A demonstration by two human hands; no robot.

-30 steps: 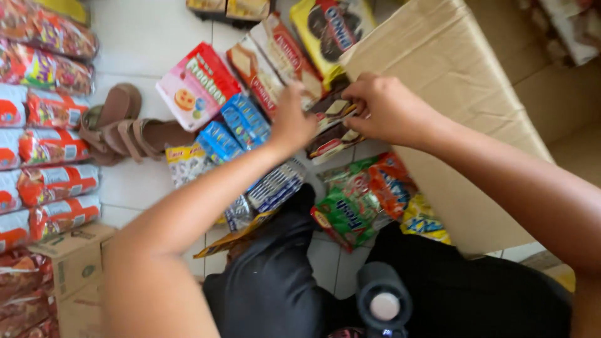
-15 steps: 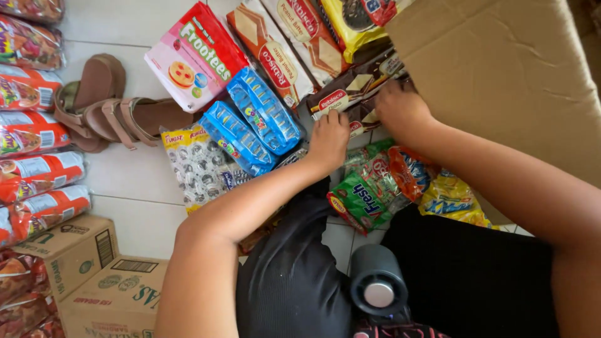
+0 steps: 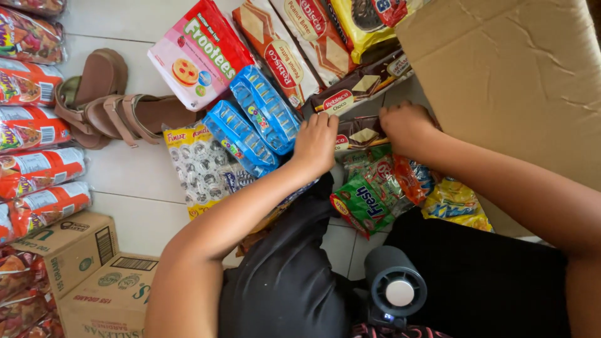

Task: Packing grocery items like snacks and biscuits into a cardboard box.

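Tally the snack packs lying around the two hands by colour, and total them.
Blue packs: 2
Brown wafer packs: 2
Green pack: 1
Pink-and-red pack: 1
Total: 6
Both hands, left and right, grip the lower brown pack.

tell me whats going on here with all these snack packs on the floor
A person sits on a tiled floor among snack packs. Both hands rest on a dark brown wafer pack: the left hand at its left end, the right hand at its right end, beside a big cardboard box. Blue biscuit packs lie left of the hands, a green pack just below, and brown sandals farther left.
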